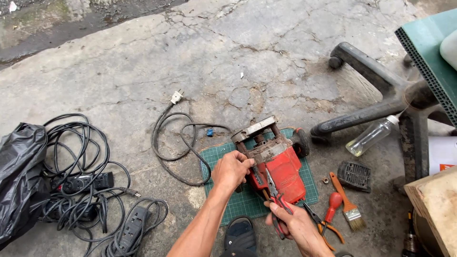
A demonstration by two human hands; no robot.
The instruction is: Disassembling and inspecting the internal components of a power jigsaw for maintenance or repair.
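Red power tool (278,164) between both hands

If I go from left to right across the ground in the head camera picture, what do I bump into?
Black plastic bag → power strips → red power tool → red screwdriver → paintbrush → clear plastic bottle → wooden block.

Soft, even daylight falls across the cracked concrete floor (143,71), bright without glare. Shadows are faint and short. Focus is sharp throughout; slight wide-angle bending shows toward three and nine o'clock.
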